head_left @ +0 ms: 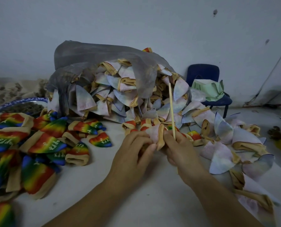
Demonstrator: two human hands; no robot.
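My left hand [134,149] and my right hand [177,146] meet over the table's middle, both pinching one small pale fabric piece with a tan cuff [156,136]. My right hand also holds a thin wooden stick [171,110] that points up and slightly away. Behind the hands a grey plastic bag [103,63] lies open, spilling a heap of pale inside-out fabric pieces [120,95]. To the left lie several rainbow-coloured pieces printed "HAPPY" [46,141].
More pale pieces [226,153] spread along the right side of the white table [120,194]. A blue-rimmed plate of dark scraps [23,106] sits at the far left. A blue chair [206,82] with a green paper bag stands by the wall.
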